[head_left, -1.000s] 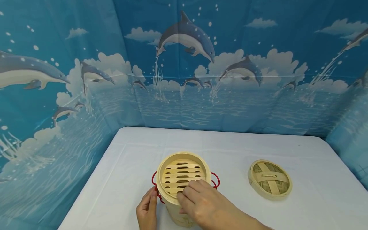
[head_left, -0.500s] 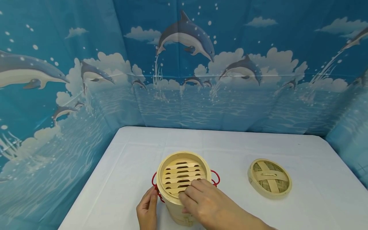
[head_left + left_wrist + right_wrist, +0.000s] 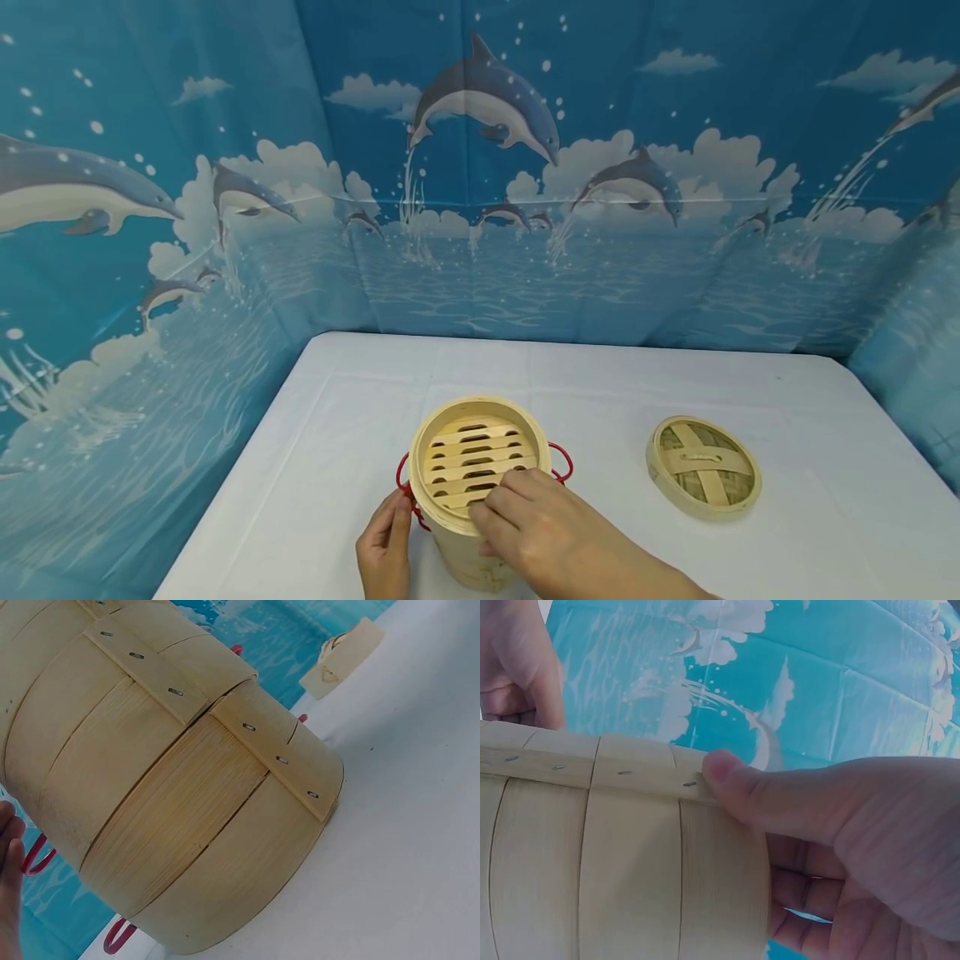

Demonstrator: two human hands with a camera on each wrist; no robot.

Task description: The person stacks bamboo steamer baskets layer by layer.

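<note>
A round bamboo steamer [image 3: 465, 554] stands upright near the table's front, its tiers stacked. Its lid is off, so the slatted floor [image 3: 480, 454] of the top basket shows. Red cord loops [image 3: 561, 462] stick out on both sides. At the left side, my left hand [image 3: 385, 546] pinches a red cord between thumb and fingers, though the fingertips are partly hidden. My right hand [image 3: 543, 533] grips the near right rim of the top basket. Its thumb [image 3: 735, 780] presses the outer wall, and its other fingers curl over the rim.
The woven bamboo lid [image 3: 701, 462] lies on the white-covered table [image 3: 345, 400] to the right of the steamer. A blue curtain [image 3: 480, 275] printed with dolphins hangs behind the table and along both sides.
My right hand has shifted slightly to the right along the rim. My left hand, the steamer and the lid have stayed in place.
</note>
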